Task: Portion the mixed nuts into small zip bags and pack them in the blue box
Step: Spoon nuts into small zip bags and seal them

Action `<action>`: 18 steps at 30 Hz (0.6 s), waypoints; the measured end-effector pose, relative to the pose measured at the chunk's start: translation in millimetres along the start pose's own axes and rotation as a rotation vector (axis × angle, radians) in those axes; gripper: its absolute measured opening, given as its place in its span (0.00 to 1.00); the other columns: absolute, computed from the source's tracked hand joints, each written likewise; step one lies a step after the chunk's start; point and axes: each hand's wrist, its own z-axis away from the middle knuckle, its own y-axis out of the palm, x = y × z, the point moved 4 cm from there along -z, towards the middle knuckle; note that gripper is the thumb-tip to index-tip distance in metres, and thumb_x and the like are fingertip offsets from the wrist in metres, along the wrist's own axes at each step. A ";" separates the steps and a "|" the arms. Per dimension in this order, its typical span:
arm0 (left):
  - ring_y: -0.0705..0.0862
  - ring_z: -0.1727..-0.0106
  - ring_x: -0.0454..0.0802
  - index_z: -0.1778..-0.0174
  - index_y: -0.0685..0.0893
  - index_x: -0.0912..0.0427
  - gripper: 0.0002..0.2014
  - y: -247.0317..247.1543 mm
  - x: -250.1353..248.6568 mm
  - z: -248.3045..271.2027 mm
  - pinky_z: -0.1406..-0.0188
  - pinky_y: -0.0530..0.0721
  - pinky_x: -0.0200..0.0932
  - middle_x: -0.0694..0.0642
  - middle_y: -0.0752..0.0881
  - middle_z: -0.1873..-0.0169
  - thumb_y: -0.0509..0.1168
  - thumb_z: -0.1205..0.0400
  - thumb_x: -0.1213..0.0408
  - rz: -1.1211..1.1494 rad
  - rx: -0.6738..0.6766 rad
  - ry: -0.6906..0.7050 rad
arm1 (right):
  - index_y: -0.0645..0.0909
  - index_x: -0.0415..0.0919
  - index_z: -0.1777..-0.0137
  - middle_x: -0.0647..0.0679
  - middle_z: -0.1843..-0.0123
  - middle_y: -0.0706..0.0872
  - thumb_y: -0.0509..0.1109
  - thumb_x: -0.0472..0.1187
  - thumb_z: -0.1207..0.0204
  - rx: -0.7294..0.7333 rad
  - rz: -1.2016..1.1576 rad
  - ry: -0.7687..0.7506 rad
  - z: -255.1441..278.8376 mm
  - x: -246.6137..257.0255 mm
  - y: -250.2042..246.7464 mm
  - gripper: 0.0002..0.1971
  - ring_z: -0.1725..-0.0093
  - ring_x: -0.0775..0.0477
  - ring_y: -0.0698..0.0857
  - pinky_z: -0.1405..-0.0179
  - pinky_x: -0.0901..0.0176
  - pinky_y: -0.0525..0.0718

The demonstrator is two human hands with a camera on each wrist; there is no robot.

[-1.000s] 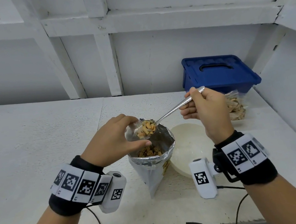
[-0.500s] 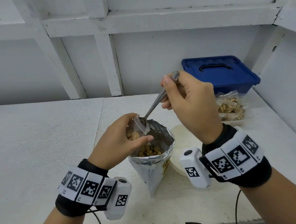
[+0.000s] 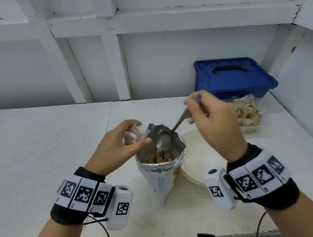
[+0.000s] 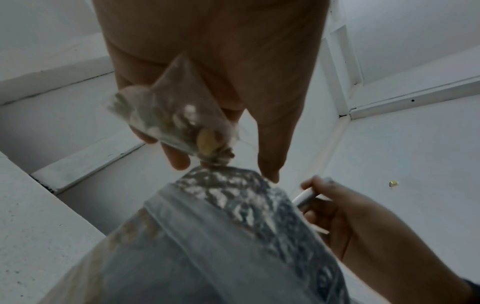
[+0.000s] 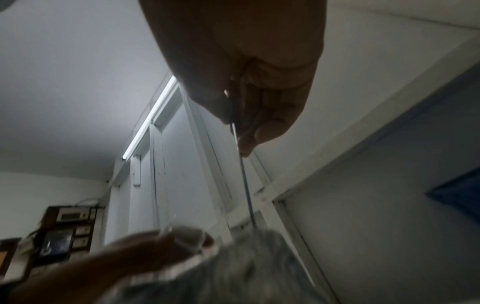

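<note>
A: Starting at our fingers: our left hand (image 3: 116,143) pinches a small clear plastic zip bag (image 3: 134,133), thumb below and fingers curled over its top, a few pale nuts already inside. It hangs just above the near-left rim of the tall crinkled silver foil pouch (image 3: 162,168).

B: And our right hand (image 3: 213,126) is clenched round the thin handle of a smooth steel spoon (image 3: 166,139). Its bowl looks empty and sits tilted inside the pouch mouth, above the mixed nuts (image 3: 158,157) lying deep in the foil.

A: From the left wrist view the little bag's corner almost touches the pouch's folded edge, so there is little slack there.

B: Outward, a round white lid-like disc (image 3: 200,162) lies flat, touching the pouch's right side. Beyond our right hand, filled clear bags of nuts (image 3: 247,111) rest against the front of the blue plastic box with a closed handled lid (image 3: 232,77), near the right wall.

A: To the left, the rough white painted tabletop (image 3: 38,146) runs wide to its front edge.
</note>
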 end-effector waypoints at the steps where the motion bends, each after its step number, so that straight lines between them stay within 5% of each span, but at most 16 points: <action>1: 0.82 0.54 0.36 0.45 0.78 0.40 0.24 1.2 1.0 0.0 0.60 0.76 0.29 0.39 0.84 0.54 0.70 0.33 0.35 0.000 0.013 0.000 | 0.82 0.41 0.52 0.50 0.67 0.86 0.60 0.46 0.19 0.073 0.047 -0.002 3.8 -6.0 9.4 0.11 0.69 0.55 0.84 0.70 0.56 0.83; 5: 0.82 0.53 0.32 0.45 0.77 0.39 0.28 5.9 -0.7 0.2 0.60 0.76 0.25 0.39 0.85 0.55 0.67 0.36 0.28 -0.019 0.065 0.014 | 0.86 0.43 0.46 0.47 0.60 0.91 0.60 0.50 0.21 0.287 0.195 -0.025 15.2 -24.3 38.3 0.16 0.63 0.48 0.87 0.63 0.50 0.86; 11: 0.81 0.58 0.22 0.46 0.78 0.43 0.26 6.8 -2.8 -2.3 0.64 0.74 0.18 0.39 0.85 0.59 0.66 0.37 0.38 0.016 0.057 0.003 | 0.88 0.48 0.48 0.45 0.61 0.90 0.57 0.56 0.23 0.463 0.319 -0.033 20.4 -27.8 51.8 0.20 0.61 0.46 0.84 0.62 0.52 0.81; 18: 0.81 0.60 0.23 0.47 0.78 0.44 0.24 10.7 -6.0 -2.4 0.65 0.76 0.20 0.37 0.84 0.62 0.66 0.37 0.39 0.040 0.065 0.003 | 0.86 0.40 0.55 0.45 0.63 0.88 0.62 0.50 0.19 0.521 0.218 0.143 16.0 -35.1 54.4 0.16 0.61 0.48 0.84 0.59 0.49 0.82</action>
